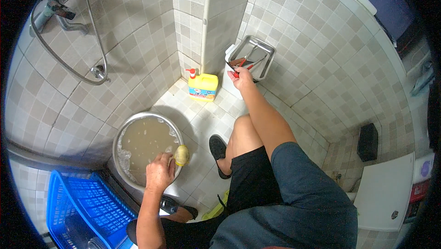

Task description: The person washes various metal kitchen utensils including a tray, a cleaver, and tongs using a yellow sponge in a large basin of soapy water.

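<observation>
My left hand (161, 171) is over the near right side of a round metal basin (115, 144) of cloudy brownish water. Its fingers are curled against a small rounded, pale yellow object (182, 155) with a brighter yellow edge, level with the basin's rim; its kind is unclear. Stretched far forward, my right hand (240, 79) closes around a red-handled tool (236, 74) whose working end is hard to make out. Just past it stands a rectangular metal tray (271, 51) containing red-handled tools (251, 65), propped on a white container (232, 86).
A yellow jug (202, 88) with a red pump stands in the tiled corner. Blue plastic baskets (94, 207) are at the lower left. Shower hose (102, 42) and tap (59, 10) hang on the left wall. A white panel (385, 191) is at the right.
</observation>
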Action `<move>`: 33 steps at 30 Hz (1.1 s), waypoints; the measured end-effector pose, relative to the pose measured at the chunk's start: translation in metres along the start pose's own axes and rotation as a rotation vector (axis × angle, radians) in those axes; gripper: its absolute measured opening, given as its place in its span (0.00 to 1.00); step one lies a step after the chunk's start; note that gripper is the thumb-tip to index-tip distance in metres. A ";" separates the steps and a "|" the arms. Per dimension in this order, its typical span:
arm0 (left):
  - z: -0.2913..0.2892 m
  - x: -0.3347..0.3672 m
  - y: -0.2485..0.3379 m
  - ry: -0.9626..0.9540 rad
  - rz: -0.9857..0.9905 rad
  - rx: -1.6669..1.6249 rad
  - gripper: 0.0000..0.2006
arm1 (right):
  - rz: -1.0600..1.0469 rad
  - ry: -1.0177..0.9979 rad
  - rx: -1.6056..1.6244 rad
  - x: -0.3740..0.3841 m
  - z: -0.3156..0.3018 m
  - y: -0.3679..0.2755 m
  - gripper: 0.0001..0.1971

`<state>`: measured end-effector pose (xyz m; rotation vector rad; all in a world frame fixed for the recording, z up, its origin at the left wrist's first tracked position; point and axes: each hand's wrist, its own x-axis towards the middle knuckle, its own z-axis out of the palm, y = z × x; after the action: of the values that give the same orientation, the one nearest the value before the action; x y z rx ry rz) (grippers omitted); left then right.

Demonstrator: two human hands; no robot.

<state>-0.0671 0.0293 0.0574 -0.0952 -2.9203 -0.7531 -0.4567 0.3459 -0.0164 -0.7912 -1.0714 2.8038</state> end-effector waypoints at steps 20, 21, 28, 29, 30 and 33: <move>0.005 -0.003 -0.004 -0.048 -0.030 0.068 0.08 | 0.222 -0.060 0.003 -0.008 0.063 0.041 0.12; 0.005 -0.003 -0.005 -0.052 -0.031 0.081 0.08 | 0.229 -0.050 -0.007 -0.008 0.063 0.043 0.13; 0.006 0.000 -0.006 -0.054 -0.001 0.079 0.07 | 0.176 -0.012 -0.045 0.005 0.042 0.031 0.13; 0.006 0.001 -0.005 -0.054 -0.001 0.076 0.07 | 0.128 0.026 -0.076 0.006 0.040 0.027 0.11; 0.006 0.001 -0.005 -0.054 0.001 0.072 0.07 | 0.079 0.064 -0.107 0.006 0.038 0.024 0.09; 0.007 0.000 -0.006 -0.060 0.001 0.064 0.07 | 0.050 0.170 -0.143 0.002 0.034 0.018 0.09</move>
<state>-0.0681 0.0277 0.0484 -0.1155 -2.9982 -0.6666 -0.4722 0.3113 -0.0075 -1.0620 -1.2490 2.6631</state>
